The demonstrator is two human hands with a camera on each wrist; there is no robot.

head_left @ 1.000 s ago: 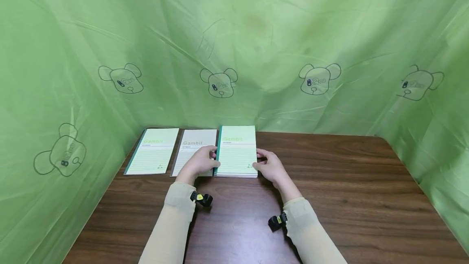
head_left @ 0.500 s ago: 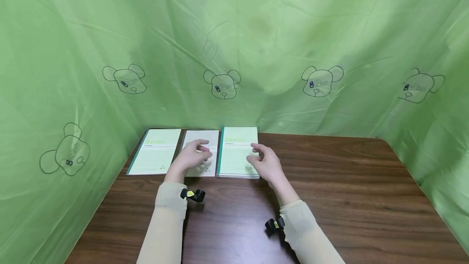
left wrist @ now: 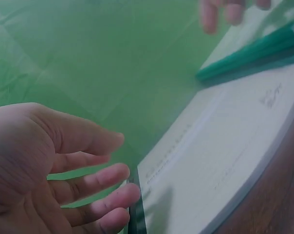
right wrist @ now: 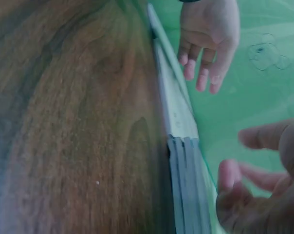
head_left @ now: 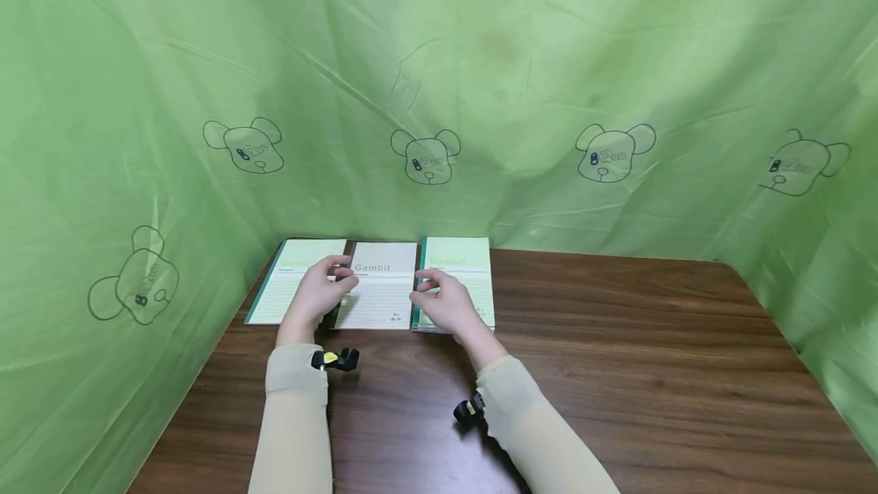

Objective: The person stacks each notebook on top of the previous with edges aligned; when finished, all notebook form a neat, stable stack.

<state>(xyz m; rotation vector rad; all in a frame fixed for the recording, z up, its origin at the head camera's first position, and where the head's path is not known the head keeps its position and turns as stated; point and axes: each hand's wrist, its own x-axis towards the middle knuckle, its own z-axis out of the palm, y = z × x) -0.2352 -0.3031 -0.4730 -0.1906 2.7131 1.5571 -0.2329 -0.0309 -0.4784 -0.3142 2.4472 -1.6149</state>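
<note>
Three groups of "Gambit" notebooks lie in a row along the table's far edge. A green notebook [head_left: 271,297] with a dark green spine is at the left, and a grey-white notebook [head_left: 379,297] sits in the middle. To the right is a thicker stack of green notebooks [head_left: 475,282]; its layered edges show in the right wrist view. My left hand [head_left: 318,293] hovers over the seam between the left and middle notebooks, fingers loosely bent around nothing. My right hand [head_left: 449,303] is above the right stack, fingertips near its spine, also holding nothing.
The brown wooden table [head_left: 617,372] stretches to the right and toward me. A green curtain [head_left: 535,82] with printed mouse heads closes off the back and sides. Small black cameras sit on both wrists, the left camera [head_left: 336,360] among them.
Both hands have let go of the right stack's sides and moved left, the left hand past the middle notebook, the right hand over the stack. The notebooks stay in place.
</note>
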